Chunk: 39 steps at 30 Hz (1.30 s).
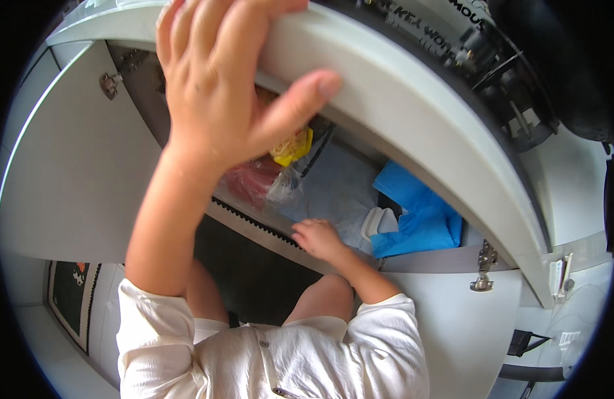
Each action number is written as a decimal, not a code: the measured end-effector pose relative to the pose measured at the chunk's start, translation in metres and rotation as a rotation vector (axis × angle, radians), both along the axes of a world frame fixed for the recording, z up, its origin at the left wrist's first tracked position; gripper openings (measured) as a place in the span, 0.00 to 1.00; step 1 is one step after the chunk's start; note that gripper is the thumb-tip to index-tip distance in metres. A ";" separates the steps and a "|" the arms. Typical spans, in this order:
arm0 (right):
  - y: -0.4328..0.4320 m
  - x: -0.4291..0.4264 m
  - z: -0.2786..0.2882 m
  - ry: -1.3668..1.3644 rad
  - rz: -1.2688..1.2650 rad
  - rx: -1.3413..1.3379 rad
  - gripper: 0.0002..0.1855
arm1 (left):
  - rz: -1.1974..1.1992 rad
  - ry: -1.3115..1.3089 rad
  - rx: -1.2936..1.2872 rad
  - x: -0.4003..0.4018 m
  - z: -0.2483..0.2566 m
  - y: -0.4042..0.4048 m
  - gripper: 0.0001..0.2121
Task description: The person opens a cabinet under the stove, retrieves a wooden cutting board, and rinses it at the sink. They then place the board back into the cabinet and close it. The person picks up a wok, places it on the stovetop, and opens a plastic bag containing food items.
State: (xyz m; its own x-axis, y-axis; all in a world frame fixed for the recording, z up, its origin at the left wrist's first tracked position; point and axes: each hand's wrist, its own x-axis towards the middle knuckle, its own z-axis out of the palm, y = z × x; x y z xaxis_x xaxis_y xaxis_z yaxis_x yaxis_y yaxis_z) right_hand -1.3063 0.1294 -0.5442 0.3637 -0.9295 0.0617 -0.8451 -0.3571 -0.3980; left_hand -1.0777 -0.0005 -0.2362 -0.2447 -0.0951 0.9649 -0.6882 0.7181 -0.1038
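Observation:
My left hand [212, 95] is raised against the pale countertop edge [412, 95], thumb spread across its front face. The fingers reach over the top, partly out of frame. Lower down, my right hand [318, 238] is at the front lip of an open base cabinet, over its grey floor [337, 174]. Its fingers are bent, and the palm side is hidden. Behind it lie a crumpled clear plastic bag [287, 184], a red plastic bag [249, 179] and a yellow packet [294, 147]. Right of it are a white plastic container [379, 223] and a folded blue sheet [422, 224].
Cabinet doors stand open at left [77, 164] and right [451, 329], with metal hinges [482, 282] showing. A dark mat [252, 264] with a beige border lies under my knees. On the counter is a black stove [511, 99] with a dark pan [581, 60].

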 end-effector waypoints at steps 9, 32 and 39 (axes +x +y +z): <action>0.007 0.128 0.165 -0.183 0.280 0.202 0.14 | -0.123 0.042 0.409 0.010 0.018 0.021 0.25; -0.119 0.071 0.547 -1.256 -0.621 -0.118 0.23 | -0.519 0.256 1.017 0.112 0.206 -0.095 0.18; -0.205 0.033 0.548 -1.490 -0.859 -0.215 0.27 | -0.360 0.741 1.263 0.114 0.230 -0.255 0.23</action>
State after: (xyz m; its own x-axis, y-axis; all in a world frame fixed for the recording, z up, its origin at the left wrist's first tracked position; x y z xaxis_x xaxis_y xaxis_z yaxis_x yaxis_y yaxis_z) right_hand -1.2737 -0.0754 0.0036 -0.6701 -0.7422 -0.0046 0.2124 -0.1858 -0.9594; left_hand -0.9637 -0.2556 -0.0067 0.0569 -0.9763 0.2089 -0.0793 0.2041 0.9757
